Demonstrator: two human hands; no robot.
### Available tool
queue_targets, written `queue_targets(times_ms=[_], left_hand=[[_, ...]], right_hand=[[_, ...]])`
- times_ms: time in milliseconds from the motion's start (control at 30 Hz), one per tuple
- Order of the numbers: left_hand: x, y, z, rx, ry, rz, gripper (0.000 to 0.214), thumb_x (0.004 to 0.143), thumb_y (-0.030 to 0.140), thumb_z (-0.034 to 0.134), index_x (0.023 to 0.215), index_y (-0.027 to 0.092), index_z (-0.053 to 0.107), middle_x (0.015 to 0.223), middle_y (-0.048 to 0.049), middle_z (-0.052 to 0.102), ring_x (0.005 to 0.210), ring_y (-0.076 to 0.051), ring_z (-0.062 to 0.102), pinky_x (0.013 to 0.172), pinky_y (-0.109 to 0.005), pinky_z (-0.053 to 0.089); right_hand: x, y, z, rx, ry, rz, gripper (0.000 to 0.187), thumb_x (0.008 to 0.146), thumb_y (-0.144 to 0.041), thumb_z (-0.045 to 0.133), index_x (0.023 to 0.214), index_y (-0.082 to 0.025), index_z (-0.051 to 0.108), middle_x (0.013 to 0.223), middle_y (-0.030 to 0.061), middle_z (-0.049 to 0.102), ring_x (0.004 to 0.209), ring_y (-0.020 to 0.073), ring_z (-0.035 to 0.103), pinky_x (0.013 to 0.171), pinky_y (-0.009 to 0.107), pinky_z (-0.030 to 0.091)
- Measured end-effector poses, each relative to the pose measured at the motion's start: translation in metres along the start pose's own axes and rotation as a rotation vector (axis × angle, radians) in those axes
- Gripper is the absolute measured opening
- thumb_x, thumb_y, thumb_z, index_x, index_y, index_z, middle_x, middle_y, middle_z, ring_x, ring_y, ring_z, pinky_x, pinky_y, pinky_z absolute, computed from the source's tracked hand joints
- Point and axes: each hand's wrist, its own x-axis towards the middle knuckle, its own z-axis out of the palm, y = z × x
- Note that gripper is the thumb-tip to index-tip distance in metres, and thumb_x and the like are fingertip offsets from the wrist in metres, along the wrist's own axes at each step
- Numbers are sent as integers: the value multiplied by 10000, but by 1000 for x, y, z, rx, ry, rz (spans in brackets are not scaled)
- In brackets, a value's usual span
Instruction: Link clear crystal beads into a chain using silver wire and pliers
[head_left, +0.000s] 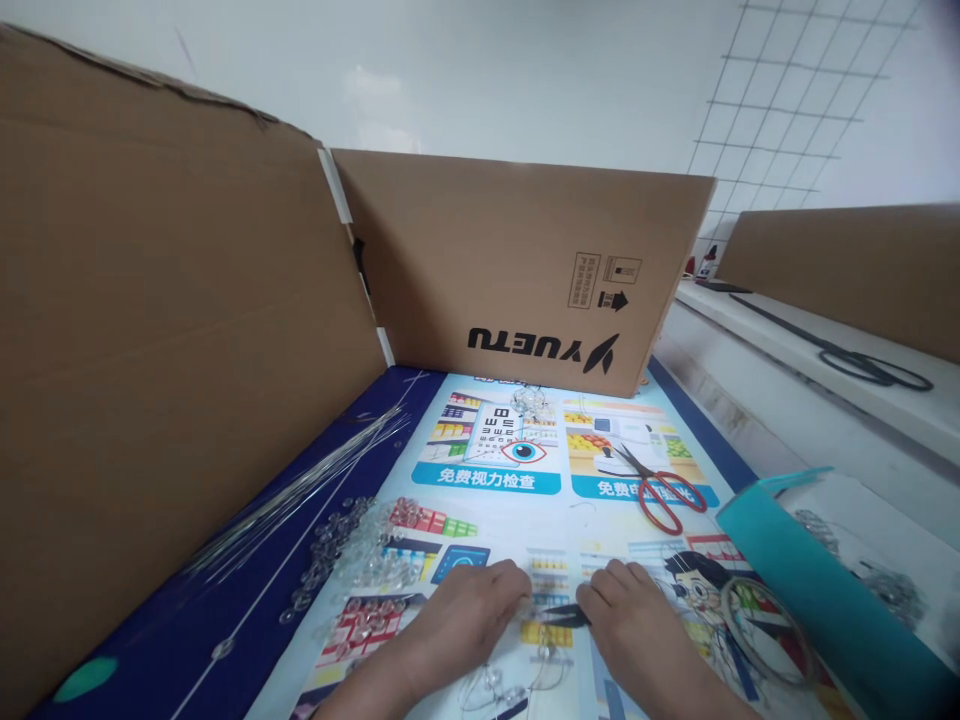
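My left hand [476, 610] is closed in a pinch; whatever lies between its fingertips is small, clear and blurred. My right hand [637, 620] grips dark-jawed pliers [566, 615], whose pointed tips face left and come close to the left fingertips. The pliers' handles are hidden inside the fist. Below the hands, clear beads on thin wire [495, 685] lie on the printed sheet. To the left spread several loose clear beads [330, 545], some on the sheet and some on the dark blue border.
Red-handled scissors [664, 500] lie beyond my right hand. A bundle of thin wires [307, 490] rests at left. At right are a wire coil [769, 630] and a teal box [840, 590] holding clear pieces. Cardboard panels [517, 270] stand behind and left. More beads [531, 402] sit near the back.
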Motion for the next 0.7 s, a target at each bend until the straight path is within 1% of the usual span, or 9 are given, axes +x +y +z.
queue_targets(times_ms=[233, 400, 567, 700], left_hand=[[-1, 4, -1, 90, -9, 26, 98, 879, 147, 414, 880, 223, 476, 805, 22, 598, 702, -154, 570, 597, -241, 346], [0, 2, 0, 129, -11, 43, 102, 877, 147, 425, 903, 225, 486, 803, 19, 590, 690, -159, 561, 583, -252, 339], [1, 1, 0, 154, -20, 46, 99, 866, 141, 439, 887, 223, 491, 789, 21, 590, 676, -159, 556, 566, -253, 333], [2, 0, 0, 160, -30, 49, 115, 871, 138, 418, 866, 229, 487, 769, 28, 587, 661, -158, 552, 549, -257, 324]], right_hand=[[10, -4, -4, -71, -50, -46, 167, 735, -130, 642, 778, -202, 498, 757, 9, 525, 738, 202, 417, 669, 353, 248], [14, -5, -8, -88, -54, -85, 188, 722, -132, 659, 775, -201, 491, 742, 2, 524, 725, 200, 416, 659, 354, 244], [17, -5, -8, -90, -56, -110, 174, 739, -131, 648, 774, -196, 490, 735, 4, 525, 730, 198, 420, 673, 360, 246], [20, -5, -8, -103, -62, -127, 161, 754, -147, 640, 779, -194, 487, 743, 12, 525, 736, 200, 423, 677, 365, 247]])
